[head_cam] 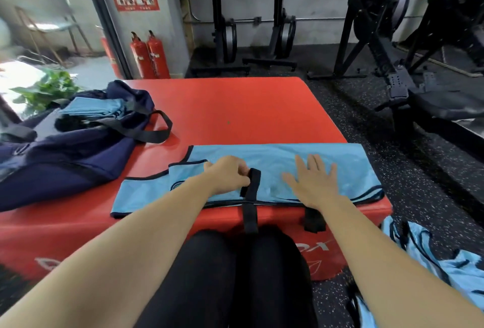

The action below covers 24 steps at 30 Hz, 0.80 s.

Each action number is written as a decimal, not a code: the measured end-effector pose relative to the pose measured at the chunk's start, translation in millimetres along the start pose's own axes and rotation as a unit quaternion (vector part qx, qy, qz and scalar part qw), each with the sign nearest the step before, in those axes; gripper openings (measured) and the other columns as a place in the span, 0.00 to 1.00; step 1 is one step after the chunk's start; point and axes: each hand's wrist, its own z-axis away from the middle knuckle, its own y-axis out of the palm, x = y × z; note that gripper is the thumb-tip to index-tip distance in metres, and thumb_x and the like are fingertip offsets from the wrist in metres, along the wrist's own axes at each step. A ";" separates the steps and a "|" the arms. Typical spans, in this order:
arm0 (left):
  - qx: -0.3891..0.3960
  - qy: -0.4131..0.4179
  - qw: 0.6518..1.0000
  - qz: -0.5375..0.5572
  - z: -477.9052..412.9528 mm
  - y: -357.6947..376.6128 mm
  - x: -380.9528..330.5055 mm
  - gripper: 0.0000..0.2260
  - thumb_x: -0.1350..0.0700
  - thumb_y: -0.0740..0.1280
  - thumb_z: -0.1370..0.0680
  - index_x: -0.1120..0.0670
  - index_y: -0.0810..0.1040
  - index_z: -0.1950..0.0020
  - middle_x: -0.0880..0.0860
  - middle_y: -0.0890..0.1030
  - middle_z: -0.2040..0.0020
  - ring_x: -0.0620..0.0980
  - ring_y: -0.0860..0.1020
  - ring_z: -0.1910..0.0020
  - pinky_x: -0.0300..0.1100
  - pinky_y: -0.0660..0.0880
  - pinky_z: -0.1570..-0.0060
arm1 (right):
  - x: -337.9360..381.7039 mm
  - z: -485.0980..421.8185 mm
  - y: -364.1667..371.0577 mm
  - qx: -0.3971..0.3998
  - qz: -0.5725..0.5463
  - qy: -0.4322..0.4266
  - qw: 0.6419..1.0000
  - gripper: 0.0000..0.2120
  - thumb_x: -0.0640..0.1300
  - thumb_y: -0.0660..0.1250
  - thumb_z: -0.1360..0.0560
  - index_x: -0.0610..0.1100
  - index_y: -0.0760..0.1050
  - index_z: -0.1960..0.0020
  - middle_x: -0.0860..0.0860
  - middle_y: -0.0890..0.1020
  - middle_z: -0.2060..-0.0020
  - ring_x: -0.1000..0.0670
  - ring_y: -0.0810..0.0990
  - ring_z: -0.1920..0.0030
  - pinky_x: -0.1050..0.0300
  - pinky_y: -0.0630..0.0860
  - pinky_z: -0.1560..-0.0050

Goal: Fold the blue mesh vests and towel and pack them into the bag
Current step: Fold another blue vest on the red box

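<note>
Folding is partway done. Your left hand pinches a black strap on the blue vest spread over the red box; your right hand lies flat on it. The bag holds folded vests. Some loose vests wait on the floor.

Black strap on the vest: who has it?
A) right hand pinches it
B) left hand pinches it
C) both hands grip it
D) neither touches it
B: the left hand pinches the black strap; the right hand lies flat on the blue vest.
</note>
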 end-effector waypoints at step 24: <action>-0.211 -0.073 0.967 -0.121 55.7 -9.5 108.2 0.15 0.56 0.61 0.22 0.51 0.72 0.35 0.50 0.76 0.41 0.54 0.76 0.43 0.46 0.67 0.52 | 143.8 11.6 37.5 0.050 -0.001 -0.135 0.990 0.29 0.54 0.47 0.17 0.47 0.44 0.20 0.46 0.44 0.21 0.48 0.42 0.21 0.49 0.46 0.23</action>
